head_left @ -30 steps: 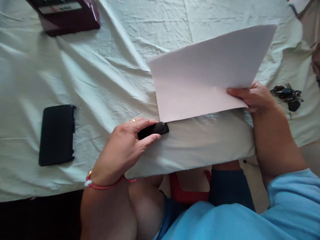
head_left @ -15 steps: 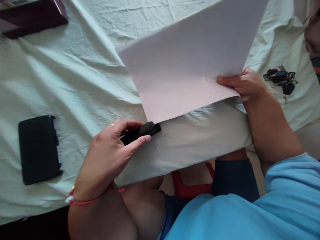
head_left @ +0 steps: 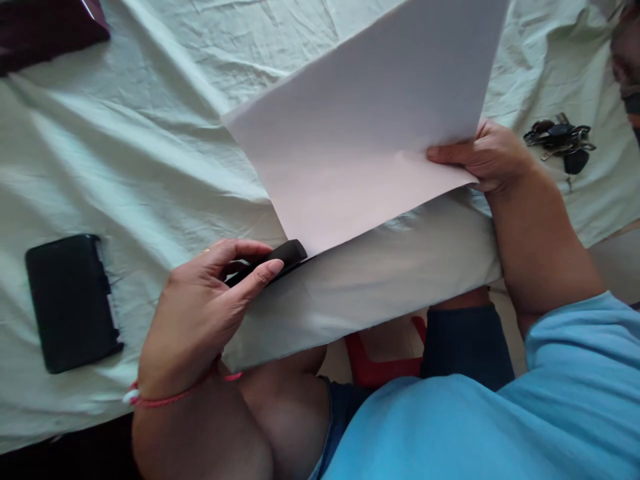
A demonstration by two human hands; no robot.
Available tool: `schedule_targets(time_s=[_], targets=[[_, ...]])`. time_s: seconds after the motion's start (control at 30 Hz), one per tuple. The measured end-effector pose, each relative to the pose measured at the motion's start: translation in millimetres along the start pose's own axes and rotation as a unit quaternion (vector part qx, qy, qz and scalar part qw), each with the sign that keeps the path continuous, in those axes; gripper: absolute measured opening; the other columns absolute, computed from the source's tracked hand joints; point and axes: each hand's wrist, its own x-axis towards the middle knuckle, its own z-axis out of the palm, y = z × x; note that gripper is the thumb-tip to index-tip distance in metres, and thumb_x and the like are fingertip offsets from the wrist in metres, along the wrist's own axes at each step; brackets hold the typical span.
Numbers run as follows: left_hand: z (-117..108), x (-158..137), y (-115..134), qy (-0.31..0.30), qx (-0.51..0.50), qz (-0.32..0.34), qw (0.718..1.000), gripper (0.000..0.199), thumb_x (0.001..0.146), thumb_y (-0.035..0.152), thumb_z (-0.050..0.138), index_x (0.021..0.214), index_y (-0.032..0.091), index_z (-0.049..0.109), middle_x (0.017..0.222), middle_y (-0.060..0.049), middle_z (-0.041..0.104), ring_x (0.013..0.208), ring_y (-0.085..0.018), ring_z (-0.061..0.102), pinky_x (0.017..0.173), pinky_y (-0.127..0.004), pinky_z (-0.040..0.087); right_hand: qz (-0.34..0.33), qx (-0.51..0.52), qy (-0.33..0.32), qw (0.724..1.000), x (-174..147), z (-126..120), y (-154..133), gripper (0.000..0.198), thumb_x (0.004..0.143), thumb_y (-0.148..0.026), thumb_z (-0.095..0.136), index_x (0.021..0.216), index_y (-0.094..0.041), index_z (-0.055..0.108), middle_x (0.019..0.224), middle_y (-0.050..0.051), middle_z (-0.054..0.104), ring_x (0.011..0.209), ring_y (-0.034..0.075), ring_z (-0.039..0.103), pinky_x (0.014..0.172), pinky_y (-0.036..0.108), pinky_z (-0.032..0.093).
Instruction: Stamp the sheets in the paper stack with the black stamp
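Observation:
A black stapler (head_left: 291, 253) is gripped in my left hand (head_left: 200, 307), thumb on its near side and fingers on the far side. Its front end meets the near left corner of the white paper (head_left: 360, 147), and that corner sits in its jaws. My right hand (head_left: 493, 160) pinches the paper at its near right corner, thumb on top and the other fingers underneath. The sheet is raised and tilted over the cloth, its far part reaching the top of the view. Whether it is one sheet or several I cannot tell.
A pale green cloth (head_left: 125, 173) with wrinkles covers the table. On the left lies a black phone-like case (head_left: 73, 303). A dark maroon box (head_left: 55, 33) stands at the far left, and a bunch of keys (head_left: 563, 140) lies beyond my right hand. Below the edge shows a red stool (head_left: 383, 370).
The paper's near left corner has come into the stapler's jaws; before, it was just beside the front end. The paper and both hands appear shifted slightly left.

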Motion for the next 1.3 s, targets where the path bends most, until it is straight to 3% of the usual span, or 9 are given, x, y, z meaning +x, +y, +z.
schedule_targets(time_s=[0.13, 0.5, 0.67, 0.77, 0.87, 1.0, 1.13, 1.23, 1.3], targets=[[2, 4, 3, -0.010, 0.014, 0.013, 1.000, 0.039, 0.083, 0.057, 0.083, 0.104, 0.024, 0.085, 0.097, -0.003, 0.079, 0.084, -0.026, 0.063, 0.083, -0.039, 0.045, 0.007, -0.011, 0.016, 1.000, -1, 1, -3, 0.027, 0.076, -0.001, 0.098, 0.095, -0.014, 0.084, 0.103, 0.006, 0.089, 0.099, 0.021, 0.081, 0.110, 0.044, 0.070], [7, 4, 10, -0.002, 0.098, 0.105, 0.990, 0.022, 0.092, 0.050, 0.068, 0.091, 0.028, 0.068, 0.100, -0.007, 0.072, 0.103, -0.032, 0.064, 0.095, -0.044, 0.046, -0.012, 0.019, -0.007, 1.000, 2, -4, 2, 0.036, 0.073, -0.004, 0.102, 0.103, -0.014, 0.086, 0.111, 0.007, 0.090, 0.104, 0.023, 0.082, 0.111, 0.043, 0.070], [7, 1, 3, 0.002, 0.024, 0.089, 0.996, 0.023, 0.092, 0.047, 0.074, 0.100, 0.025, 0.076, 0.105, -0.004, 0.076, 0.097, -0.028, 0.067, 0.088, -0.040, 0.047, -0.006, -0.013, 0.007, 1.000, 1, -6, 0, 0.034, 0.072, -0.001, 0.100, 0.100, -0.013, 0.085, 0.108, 0.007, 0.090, 0.098, 0.021, 0.081, 0.107, 0.044, 0.070], [4, 1, -1, -0.040, -0.020, 0.104, 0.994, 0.026, 0.090, 0.046, 0.080, 0.102, 0.023, 0.080, 0.107, -0.005, 0.079, 0.105, -0.029, 0.071, 0.096, -0.040, 0.048, -0.007, -0.015, 0.007, 1.000, 2, -6, 1, 0.033, 0.072, 0.001, 0.099, 0.098, -0.013, 0.084, 0.105, 0.006, 0.090, 0.093, 0.020, 0.080, 0.105, 0.044, 0.070], [2, 2, 1, -0.079, -0.022, 0.101, 0.991, 0.025, 0.092, 0.048, 0.079, 0.096, 0.023, 0.083, 0.095, -0.002, 0.080, 0.094, -0.025, 0.069, 0.088, -0.037, 0.047, -0.037, 0.014, 0.009, 0.999, 3, -4, 3, 0.033, 0.074, 0.000, 0.098, 0.100, -0.015, 0.084, 0.108, 0.006, 0.090, 0.095, 0.020, 0.081, 0.110, 0.043, 0.070], [6, 9, 6, -0.006, -0.099, 0.064, 0.993, 0.027, 0.097, 0.046, 0.079, 0.086, 0.021, 0.083, 0.082, -0.002, 0.076, 0.082, -0.020, 0.065, 0.081, -0.033, 0.048, -0.092, 0.059, 0.017, 0.994, 2, 2, 6, 0.038, 0.073, -0.008, 0.100, 0.105, -0.021, 0.083, 0.115, 0.002, 0.090, 0.108, 0.019, 0.082, 0.117, 0.039, 0.068], [13, 29, 7, 0.105, -0.271, 0.010, 0.957, 0.019, 0.097, 0.038, 0.085, 0.091, 0.022, 0.075, 0.095, -0.003, 0.077, 0.091, -0.018, 0.068, 0.082, -0.029, 0.053, -0.124, 0.081, 0.029, 0.989, 3, 8, 10, 0.044, 0.068, -0.015, 0.104, 0.106, -0.024, 0.083, 0.116, -0.001, 0.090, 0.122, 0.022, 0.082, 0.118, 0.035, 0.066], [18, 43, 9, 0.087, -0.298, -0.006, 0.951, 0.028, 0.092, 0.040, 0.093, 0.106, 0.026, 0.074, 0.103, -0.002, 0.076, 0.098, -0.019, 0.071, 0.077, -0.027, 0.053, -0.127, 0.073, 0.045, 0.988, 4, 10, 13, 0.049, 0.066, -0.022, 0.107, 0.109, -0.025, 0.083, 0.122, -0.001, 0.090, 0.134, 0.025, 0.080, 0.122, 0.038, 0.065], [21, 47, 13, 0.055, -0.320, 0.011, 0.946, 0.029, 0.086, 0.038, 0.095, 0.100, 0.024, 0.073, 0.094, 0.000, 0.072, 0.085, -0.015, 0.066, 0.069, -0.024, 0.049, -0.130, 0.080, 0.048, 0.987, 5, 10, 14, 0.053, 0.062, -0.027, 0.110, 0.108, -0.024, 0.082, 0.122, 0.000, 0.090, 0.134, 0.026, 0.080, 0.121, 0.039, 0.065]])
